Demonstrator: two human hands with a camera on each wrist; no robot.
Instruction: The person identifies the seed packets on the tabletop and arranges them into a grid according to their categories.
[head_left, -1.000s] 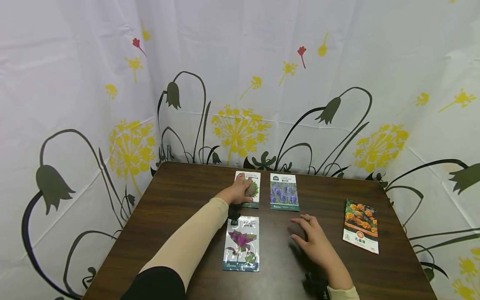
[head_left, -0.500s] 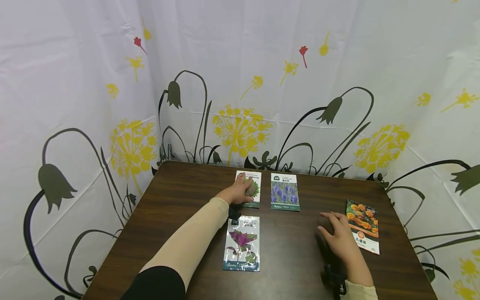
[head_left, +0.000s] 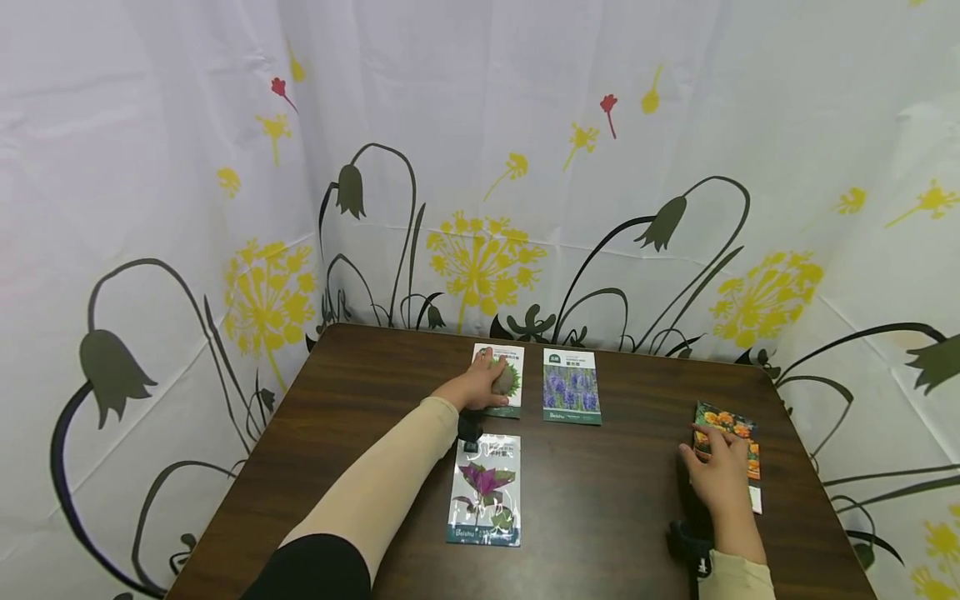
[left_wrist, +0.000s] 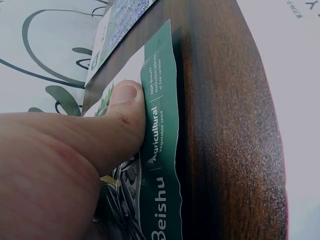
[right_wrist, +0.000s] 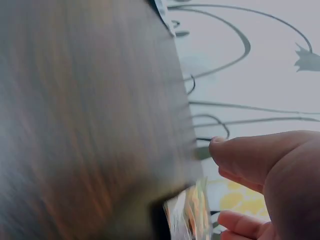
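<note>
My left hand [head_left: 477,386] rests on a seed packet [head_left: 513,403] with a green spiky plant picture at the table's back edge. In the left wrist view its thumb [left_wrist: 126,102] lies along the packet's green lower band [left_wrist: 161,125]. My right hand [head_left: 722,477] hovers over a marigold seed packet [head_left: 709,415] at the right, partly covering it; the fingers are spread and loosely bent. Its thumb and fingers appear apart in the right wrist view, with a corner of the marigold packet [right_wrist: 192,215] below.
A seed packet with purple-blue flower spikes [head_left: 572,387] lies right of the left hand's packet. Nearer the front is a packet with a magenta flower [head_left: 484,492]. All lie on the dark wooden table [head_left: 585,517]. A flower-patterned curtain [head_left: 480,125] hangs behind.
My right hand has moved right from the middle of the table to above the marigold packet. The left hand stays on its packet.
</note>
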